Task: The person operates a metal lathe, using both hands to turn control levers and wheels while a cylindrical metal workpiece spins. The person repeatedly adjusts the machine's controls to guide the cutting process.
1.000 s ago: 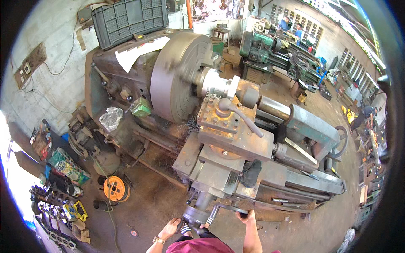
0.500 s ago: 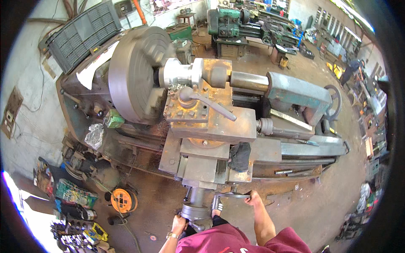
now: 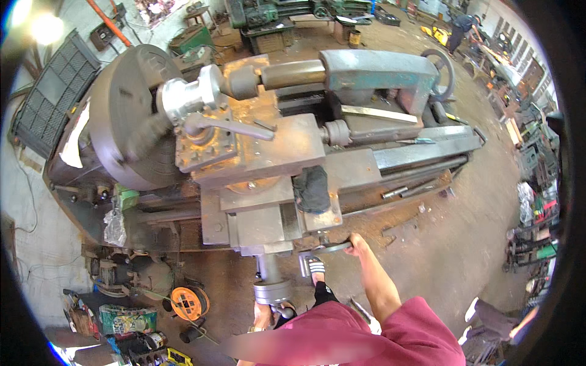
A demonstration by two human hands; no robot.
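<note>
A large lathe fills the middle. Its grey chuck (image 3: 131,116) is blurred by rotation beside a shiny flanged metal workpiece (image 3: 186,96), which a tailstock centre (image 3: 241,82) meets from the right. In front of the workpiece sits a rusty tool post (image 3: 204,146) with a long clamping lever (image 3: 238,128). My right hand (image 3: 357,244) is closed round the rim of the carriage handwheel (image 3: 326,249). Lower down, my left hand (image 3: 263,316) is closed on the cross-slide crank, below its round grey dial (image 3: 273,293); the dial partly hides the fingers.
A black cloth (image 3: 311,190) lies on the carriage. An orange cable reel (image 3: 188,303) stands on the floor at lower left. One person's dark trousers (image 3: 488,320) show at lower right; another person (image 3: 463,30) bends over at far right. A second green lathe (image 3: 268,15) stands behind.
The view has shifted right and down, so the lathe appears further left and higher. Another person has come into view at lower right. Both my hands stay at their controls; the chuck is still blurred.
</note>
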